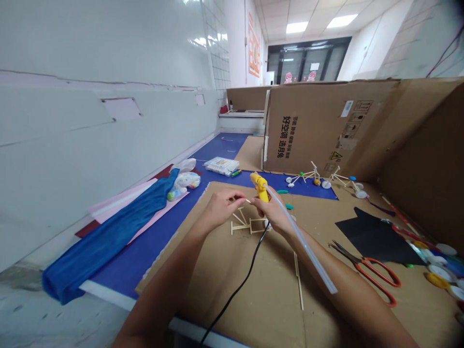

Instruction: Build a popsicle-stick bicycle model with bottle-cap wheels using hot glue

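My left hand (219,209) pinches a short wooden stick (248,200) between thumb and fingertips. My right hand (276,212) is closed around a yellow hot glue gun (259,185); its thumb and fingertips come close to the stick's other end, and I cannot tell if they touch it. From the gun's back a long clear glue stick (308,249) runs over my right forearm. Below the hands lies a small frame of wooden sticks (250,227), its right side partly hidden by my right hand. A black cord (242,284) trails from the gun toward the near edge.
Cardboard (213,251) covers much of the table. To the right lie orange-handled scissors (373,269), black paper (377,237) and several bottle caps (437,279). Stick models (306,179) with cap wheels stand before a large carton (319,125). Blue cloth (119,232) and a wipes pack (222,166) are leftward.
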A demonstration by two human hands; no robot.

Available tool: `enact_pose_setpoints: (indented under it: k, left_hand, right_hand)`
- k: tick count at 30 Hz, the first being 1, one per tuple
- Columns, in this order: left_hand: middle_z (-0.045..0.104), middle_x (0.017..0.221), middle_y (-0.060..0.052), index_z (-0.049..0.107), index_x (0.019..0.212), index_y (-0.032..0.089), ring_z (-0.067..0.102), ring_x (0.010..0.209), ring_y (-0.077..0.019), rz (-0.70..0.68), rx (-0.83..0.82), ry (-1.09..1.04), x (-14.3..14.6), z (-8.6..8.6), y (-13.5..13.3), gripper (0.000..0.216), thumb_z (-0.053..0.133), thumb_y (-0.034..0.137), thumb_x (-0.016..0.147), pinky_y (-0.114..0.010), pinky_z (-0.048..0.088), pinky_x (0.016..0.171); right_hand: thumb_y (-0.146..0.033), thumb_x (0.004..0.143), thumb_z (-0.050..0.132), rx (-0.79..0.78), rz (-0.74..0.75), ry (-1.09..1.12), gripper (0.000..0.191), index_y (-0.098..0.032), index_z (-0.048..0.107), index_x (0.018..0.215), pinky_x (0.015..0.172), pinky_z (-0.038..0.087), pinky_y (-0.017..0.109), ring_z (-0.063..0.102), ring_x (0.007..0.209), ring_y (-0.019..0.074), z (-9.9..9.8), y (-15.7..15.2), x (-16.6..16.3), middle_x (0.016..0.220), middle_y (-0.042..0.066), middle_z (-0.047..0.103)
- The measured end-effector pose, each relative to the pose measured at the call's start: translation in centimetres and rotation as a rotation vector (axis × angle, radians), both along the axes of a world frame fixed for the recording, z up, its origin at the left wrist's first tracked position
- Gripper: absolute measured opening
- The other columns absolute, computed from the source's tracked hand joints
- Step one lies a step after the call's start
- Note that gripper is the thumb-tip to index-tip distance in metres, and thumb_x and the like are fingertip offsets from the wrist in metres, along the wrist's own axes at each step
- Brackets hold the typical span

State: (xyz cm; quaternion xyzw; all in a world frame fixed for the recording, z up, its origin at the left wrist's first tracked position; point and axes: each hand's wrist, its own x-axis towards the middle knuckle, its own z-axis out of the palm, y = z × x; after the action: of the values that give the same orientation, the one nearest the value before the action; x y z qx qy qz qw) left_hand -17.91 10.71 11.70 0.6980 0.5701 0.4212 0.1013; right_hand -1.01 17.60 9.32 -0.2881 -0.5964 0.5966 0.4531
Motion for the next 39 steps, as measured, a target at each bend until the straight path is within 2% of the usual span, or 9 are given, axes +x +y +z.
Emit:
enact_pose_setpoints:
  k: [4, 10, 12, 16, 19, 22, 32, 36, 39]
  left_hand:
    - [0.072, 0.08, -0.001, 0.073, 0.086, 0.018, 0.058, 0.067, -0.0132, -0.045, -0.161, -0.102, -0.8, 0.1, 1.2, 0.019, 0.062, 0.034, 0.084, -0.024, 0.044, 0.062]
    - [0.066, 0.077, 0.0, 0.068, 0.082, 0.017, 0.057, 0.071, -0.0128, -0.298, -0.297, -0.2, -2.0, -0.3, 3.8, 0.02, 0.06, 0.035, 0.082, -0.025, 0.044, 0.068]
    - [0.066, 0.077, 0.001, 0.067, 0.081, 0.016, 0.056, 0.071, -0.0125, -0.308, -0.309, -0.21, -2.0, -0.5, 4.0, 0.02, 0.06, 0.035, 0.082, -0.025, 0.044, 0.068]
    - [0.067, 0.079, 0.0, 0.068, 0.085, 0.018, 0.058, 0.073, -0.0145, -0.228, -0.317, -0.177, -1.6, -0.7, 3.3, 0.02, 0.059, 0.035, 0.084, -0.026, 0.045, 0.067]
    - [0.07, 0.099, -0.002, 0.068, 0.099, 0.021, 0.062, 0.09, -0.0182, -0.18, -0.21, -0.122, -1.3, -1.2, 2.3, 0.021, 0.064, 0.032, 0.082, -0.03, 0.049, 0.078]
    - [0.067, 0.111, -0.005, 0.06, 0.108, 0.021, 0.062, 0.102, -0.0198, -0.149, -0.043, -0.095, -0.8, -1.9, 1.8, 0.033, 0.069, 0.024, 0.077, -0.035, 0.049, 0.091]
    - [0.066, 0.103, -0.005, 0.051, 0.109, 0.021, 0.064, 0.1, -0.0186, -0.069, 0.121, -0.178, 0.8, -3.7, 1.8, 0.034, 0.069, 0.019, 0.081, -0.037, 0.05, 0.094]
    - [0.067, 0.101, -0.004, 0.05, 0.111, 0.021, 0.065, 0.098, -0.0184, -0.044, 0.136, -0.122, 0.8, -4.1, 1.7, 0.037, 0.069, 0.018, 0.079, -0.038, 0.049, 0.095]
    - [0.068, 0.102, -0.005, 0.048, 0.114, 0.021, 0.065, 0.102, -0.0208, 0.006, 0.18, -0.049, 0.7, -4.4, 1.5, 0.042, 0.07, 0.019, 0.078, -0.04, 0.047, 0.097]
  right_hand:
    - [-0.033, 0.065, 0.075, 0.01, -0.017, -0.012, 0.041, -0.021, 0.051, 0.096, 0.04, 0.034, 0.02, 0.042, 0.044, 0.0068, -0.7, 0.0, -0.2, 0.064, -0.009, 0.055]
    - [-0.032, 0.065, 0.074, -0.036, -0.009, -0.022, 0.043, -0.021, 0.05, 0.098, 0.039, 0.034, 0.02, 0.04, 0.044, 0.007, -1.1, -0.2, -0.6, 0.062, -0.01, 0.052]
    - [-0.031, 0.065, 0.074, -0.057, 0.0, -0.04, 0.041, -0.021, 0.05, 0.096, 0.039, 0.034, 0.019, 0.04, 0.045, 0.007, -1.2, -0.2, -0.7, 0.062, -0.01, 0.051]
    - [-0.03, 0.064, 0.075, -0.098, -0.006, -0.061, 0.04, -0.021, 0.05, 0.094, 0.038, 0.032, 0.019, 0.039, 0.044, 0.0067, -1.4, -0.2, -0.8, 0.061, -0.01, 0.051]
    - [-0.032, 0.063, 0.075, -0.137, -0.016, -0.071, 0.042, -0.021, 0.05, 0.095, 0.037, 0.032, 0.02, 0.038, 0.042, 0.0067, -1.6, -0.2, -0.9, 0.061, -0.01, 0.052]
    - [-0.032, 0.061, 0.076, -0.165, -0.031, -0.081, 0.044, -0.021, 0.05, 0.095, 0.036, 0.032, 0.021, 0.039, 0.041, 0.0073, -1.7, -0.2, -0.9, 0.059, -0.01, 0.052]
    - [-0.033, 0.063, 0.076, -0.158, -0.038, -0.087, 0.041, -0.021, 0.049, 0.091, 0.036, 0.03, 0.019, 0.039, 0.04, 0.0077, -1.7, -0.1, -0.5, 0.052, -0.011, 0.049]
    - [-0.034, 0.064, 0.076, -0.184, -0.023, -0.114, 0.042, -0.021, 0.049, 0.094, 0.036, 0.032, 0.02, 0.039, 0.04, 0.0087, -1.8, -0.2, -0.3, 0.05, -0.012, 0.048]
    - [-0.036, 0.067, 0.075, -0.156, -0.046, -0.103, 0.042, -0.021, 0.05, 0.098, 0.038, 0.033, 0.02, 0.041, 0.041, 0.0083, -1.9, 0.0, 0.1, 0.057, -0.01, 0.053]
